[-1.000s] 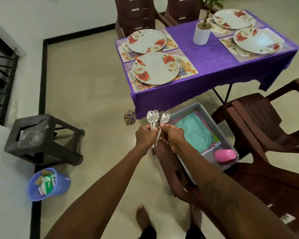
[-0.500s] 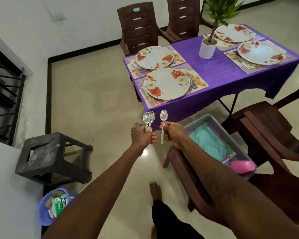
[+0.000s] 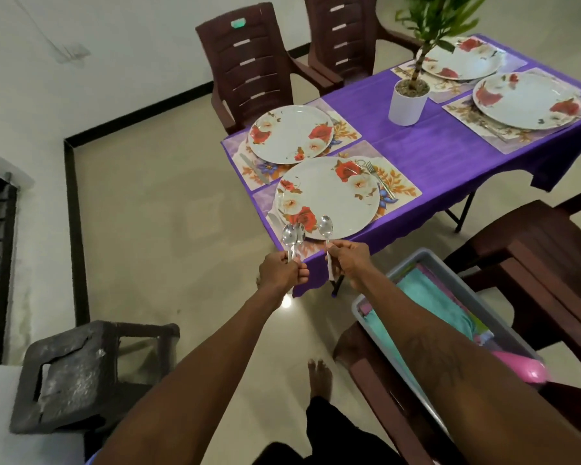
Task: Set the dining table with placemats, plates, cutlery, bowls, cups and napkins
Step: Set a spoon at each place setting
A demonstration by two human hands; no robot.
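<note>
Two spoons are gripped by the curled fingers of the left hand, just left of the middle of the frame, with their round ends pointing up. One third spoon is pinched by its handle in the right hand, just beside them, round end up too. All three are held in the air at the near edge of the table, which is covered with a purple cloth.

Just above the spoons in the frame, a big flowered plate is set on a placemat, and a fork is laid at its right side. A second plate is set behind it, with a knife laid to its left. A white plant pot is placed near the middle of the table. Two far plates are set on mats at the upper right.

Two brown chairs are placed at the far side of the table, at the top. At the lower right, a grey tub with a teal cloth inside is set on another chair. A dark stool is seen at the lower left.
</note>
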